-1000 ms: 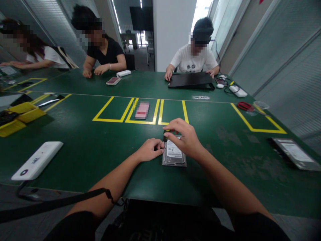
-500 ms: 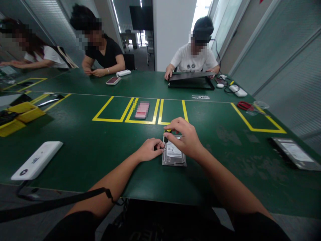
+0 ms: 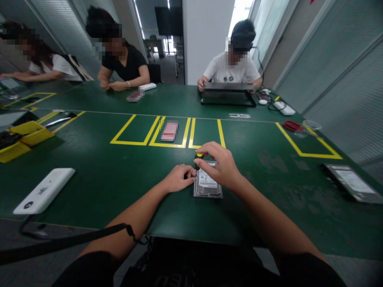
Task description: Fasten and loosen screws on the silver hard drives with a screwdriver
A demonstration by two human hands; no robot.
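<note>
A silver hard drive [image 3: 208, 186] with a white label lies flat on the green table [image 3: 113, 175] in front of me. My right hand [image 3: 220, 165] is closed around a small screwdriver [image 3: 198, 157] with a yellow cap and black handle, held upright over the drive's left edge. My left hand [image 3: 178, 178] rests on the table beside the drive, fingers curled and pinched at that same edge, near the screwdriver's tip. What the left fingers pinch is too small to make out.
A white device [image 3: 44, 190] with a cable lies at my left. A pink phone [image 3: 169, 131] sits in a yellow-taped box ahead. Yellow bins [image 3: 28, 134] stand far left, a flat device [image 3: 350, 181] at the right. Three people sit across; one lifts a laptop lid [image 3: 229, 91].
My right hand has shifted slightly on the screwdriver, whose yellow cap now shows above the fingers. The person opposite has raised the laptop lid further. My left hand stays put.
</note>
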